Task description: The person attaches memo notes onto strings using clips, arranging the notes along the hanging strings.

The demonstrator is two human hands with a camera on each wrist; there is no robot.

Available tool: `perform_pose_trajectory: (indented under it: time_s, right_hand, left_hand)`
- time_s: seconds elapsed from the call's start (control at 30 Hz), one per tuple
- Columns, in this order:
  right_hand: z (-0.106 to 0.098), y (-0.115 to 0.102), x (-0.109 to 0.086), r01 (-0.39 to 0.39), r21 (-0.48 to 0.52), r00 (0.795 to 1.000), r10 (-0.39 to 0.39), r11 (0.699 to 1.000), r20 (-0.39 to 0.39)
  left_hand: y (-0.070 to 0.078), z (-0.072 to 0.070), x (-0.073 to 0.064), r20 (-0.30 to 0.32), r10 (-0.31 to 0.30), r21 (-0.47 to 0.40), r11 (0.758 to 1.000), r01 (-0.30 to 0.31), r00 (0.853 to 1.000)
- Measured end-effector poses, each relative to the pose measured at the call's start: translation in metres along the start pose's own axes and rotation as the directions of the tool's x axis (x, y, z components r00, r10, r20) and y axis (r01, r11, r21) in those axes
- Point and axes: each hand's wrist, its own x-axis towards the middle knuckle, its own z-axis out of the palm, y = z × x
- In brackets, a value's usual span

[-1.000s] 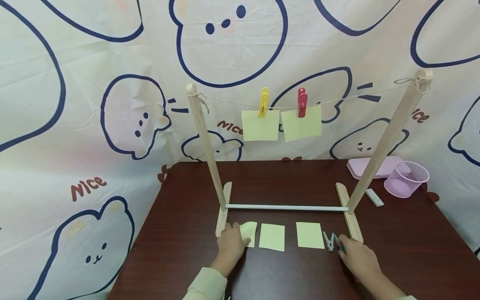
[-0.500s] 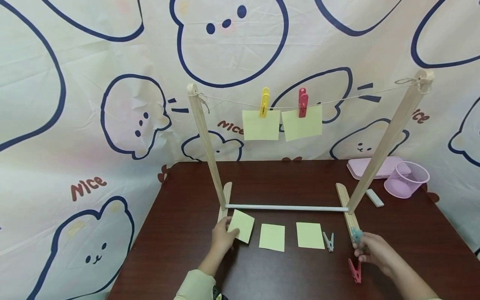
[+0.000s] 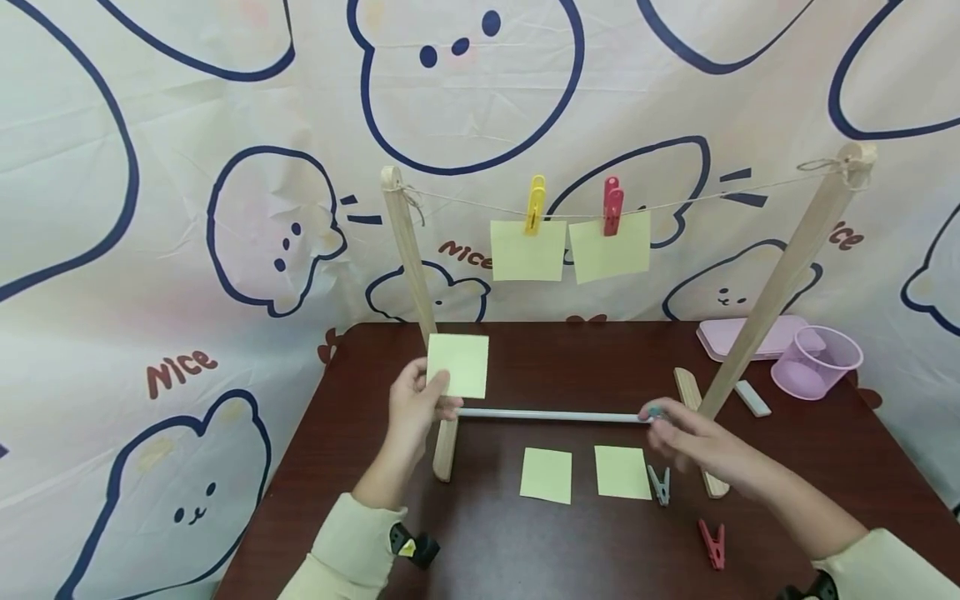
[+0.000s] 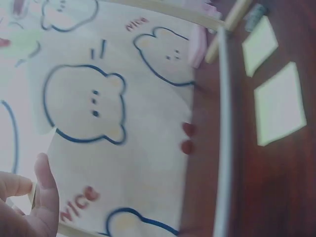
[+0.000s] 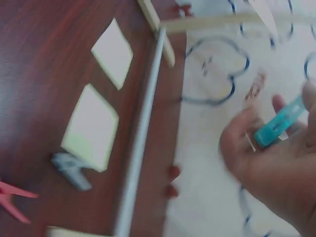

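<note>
Yellow paper (image 3: 461, 360) is pinched in the left hand (image 3: 411, 408), just beside the left post (image 3: 409, 250), and from my distant seat I see the right hand (image 3: 696, 439) gripping a turquoise clip (image 5: 280, 122) well apart to its right, both lower than the string (image 3: 465, 201).

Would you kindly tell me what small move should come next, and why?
Probably raise the held note to the bare left stretch of string: the left hand has it well below, the right hand holds a teal clip, and a hanging note is fastened alongside by a yellow clip.
</note>
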Motion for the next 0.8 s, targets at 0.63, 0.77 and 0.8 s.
perform_pose_trajectory:
  time_s: [0.63,0.77,0.8]
  right_hand:
    - [0.011,-0.165,0.086,0.138,-0.535,0.947,-0.27,0.833,-0.176]
    - [0.011,-0.209,0.111,0.121,-0.421,0.915,-0.265,0.899,-0.303]
    - [0.011,-0.218,0.117,0.124,-0.388,0.904,-0.265,0.913,-0.336]
  left_hand:
    - [0.094,0.018,0.018,-0.059,0.163,-0.155,0.973,-0.17,0.985]
    - [0.102,0.021,0.02,-0.062,0.149,-0.162,0.974,-0.157,0.987]
    - [0.103,0.022,0.021,-0.062,0.148,-0.158,0.975,-0.156,0.987]
